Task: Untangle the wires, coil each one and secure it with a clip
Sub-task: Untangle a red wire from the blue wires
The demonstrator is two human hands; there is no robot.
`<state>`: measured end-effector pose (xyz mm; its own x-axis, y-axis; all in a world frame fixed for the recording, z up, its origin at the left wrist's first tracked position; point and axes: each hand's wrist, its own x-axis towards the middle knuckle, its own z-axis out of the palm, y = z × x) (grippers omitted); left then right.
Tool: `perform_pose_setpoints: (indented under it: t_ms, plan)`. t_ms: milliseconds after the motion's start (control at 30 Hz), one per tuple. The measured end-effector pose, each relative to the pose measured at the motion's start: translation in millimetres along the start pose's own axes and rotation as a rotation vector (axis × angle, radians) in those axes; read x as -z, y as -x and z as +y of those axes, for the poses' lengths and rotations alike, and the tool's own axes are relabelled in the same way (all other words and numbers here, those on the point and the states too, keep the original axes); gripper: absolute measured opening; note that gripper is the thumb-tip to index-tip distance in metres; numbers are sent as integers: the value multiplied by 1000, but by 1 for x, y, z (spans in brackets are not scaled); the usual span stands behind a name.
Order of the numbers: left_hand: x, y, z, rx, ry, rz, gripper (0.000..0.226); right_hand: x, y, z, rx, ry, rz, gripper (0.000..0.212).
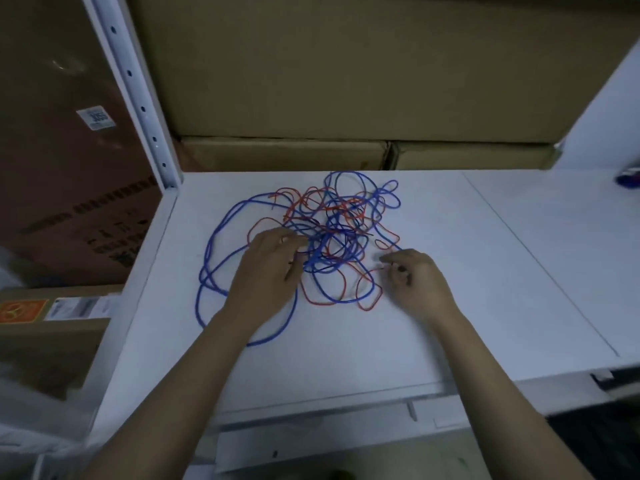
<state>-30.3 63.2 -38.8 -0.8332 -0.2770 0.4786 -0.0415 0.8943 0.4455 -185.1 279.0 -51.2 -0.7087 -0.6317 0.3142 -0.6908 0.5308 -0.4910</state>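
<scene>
Presently: tangle of blue wire (211, 251) and red wire (369, 299), mid-table toward the back edge; my left hand (268, 271) curls into the knot, my right hand (412, 278) pinches a red strand. Risk, as I judge it: pulling before finding a free end cinches the knot tighter.

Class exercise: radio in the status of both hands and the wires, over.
Left hand in blue wire tangle. Right hand pinching red wire. Nothing coiled. No clip visible.
</scene>
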Motion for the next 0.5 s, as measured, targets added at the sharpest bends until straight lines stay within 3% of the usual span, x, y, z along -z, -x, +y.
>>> perform_pose_setpoints:
  t_ms: [167, 400, 500]
  plan:
    - [-33, -1, 45, -81, -69, -36, 28, -1, 8, 23, -49, -77, -22, 37]
    - [-67, -9, 82, 38, -153, -103, 45, 18, -24, 60, 26, 35, -128, 39]
    - [-74, -10, 91, 98, -218, -115, 46, 19, -30, 63, 133, 63, -119, 30]
